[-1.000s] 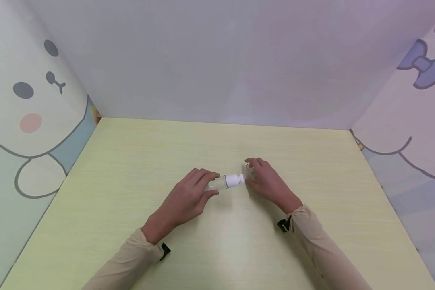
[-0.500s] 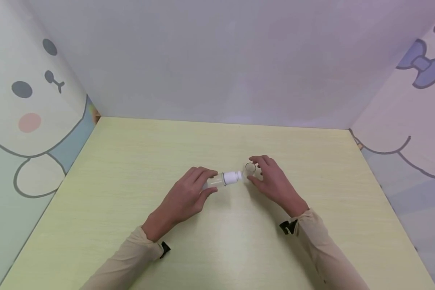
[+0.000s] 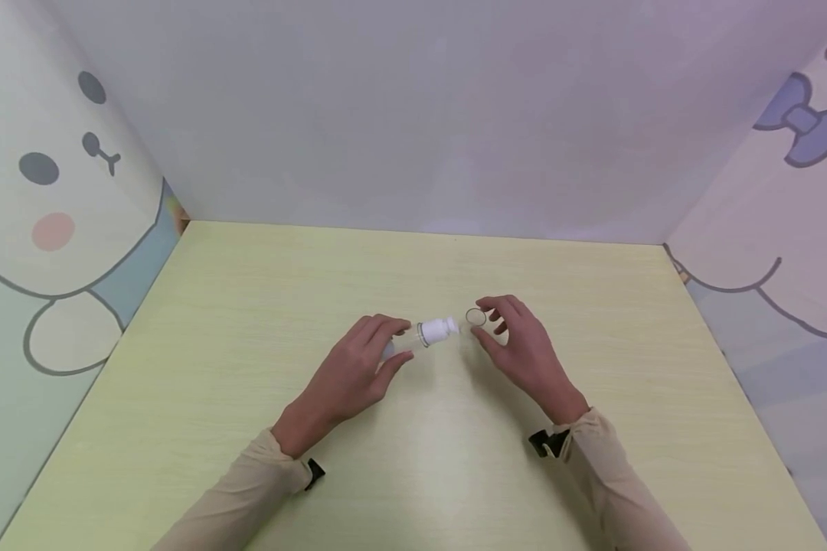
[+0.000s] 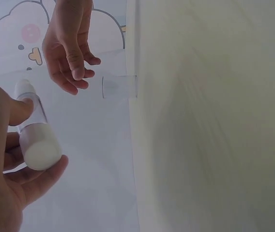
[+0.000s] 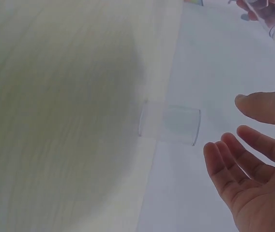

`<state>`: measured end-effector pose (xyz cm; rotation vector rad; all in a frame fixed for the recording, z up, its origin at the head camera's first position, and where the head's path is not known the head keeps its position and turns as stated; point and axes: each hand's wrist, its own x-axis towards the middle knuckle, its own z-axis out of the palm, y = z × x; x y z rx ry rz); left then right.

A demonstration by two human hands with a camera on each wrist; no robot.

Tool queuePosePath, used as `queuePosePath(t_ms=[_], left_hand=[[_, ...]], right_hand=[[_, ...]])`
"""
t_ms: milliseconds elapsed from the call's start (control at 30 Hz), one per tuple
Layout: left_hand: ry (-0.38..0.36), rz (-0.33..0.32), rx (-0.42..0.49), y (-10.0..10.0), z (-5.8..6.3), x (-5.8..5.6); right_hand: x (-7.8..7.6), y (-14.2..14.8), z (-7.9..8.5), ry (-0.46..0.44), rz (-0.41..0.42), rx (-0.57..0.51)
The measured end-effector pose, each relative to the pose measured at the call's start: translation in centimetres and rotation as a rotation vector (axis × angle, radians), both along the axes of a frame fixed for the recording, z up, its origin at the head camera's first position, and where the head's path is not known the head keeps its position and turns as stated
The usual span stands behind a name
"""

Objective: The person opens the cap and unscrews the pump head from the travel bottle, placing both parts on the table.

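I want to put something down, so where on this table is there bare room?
Between the left hand and back wall, and between the right sleeve and right side wall, the table is bare. Crowded: the middle, where the left hand's bottle, the clear cylinder and right hand cluster.

A pale, faintly grained desk (image 3: 282, 283) spreads before me, running back to a plain grey far wall (image 3: 413, 115) that turns lilac toward the right. The left wall (image 3: 0, 360) carries a white cartoon face (image 3: 76, 195) with a pink cheek (image 3: 53, 232); the right wall (image 3: 775, 367), a bluish bow (image 3: 802, 120). Soft light (image 3: 434, 451) gleams on the desk's near middle.
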<state>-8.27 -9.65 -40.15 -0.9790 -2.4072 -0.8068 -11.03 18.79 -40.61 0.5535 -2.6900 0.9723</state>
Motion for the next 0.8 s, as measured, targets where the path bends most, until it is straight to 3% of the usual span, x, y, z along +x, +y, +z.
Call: queuePosePath(t_ms=[167, 367, 800], left_hand=[[-0.023, 0.005, 0.003, 0.1, 0.0, 0.0], [-0.044, -0.003, 0.001, 0.2, 0.0, 0.1], [-0.048, -0.02, -0.003, 0.7, 0.0, 0.4]], right_hand=[[0.6, -0.4, 0.1, 0.021, 0.028, -0.073], [1.3, -1.0, 0.5, -0.016, 0.064, -0.133], [2.3, -2.1, 0.6, -0.32, 0.18, -0.482]])
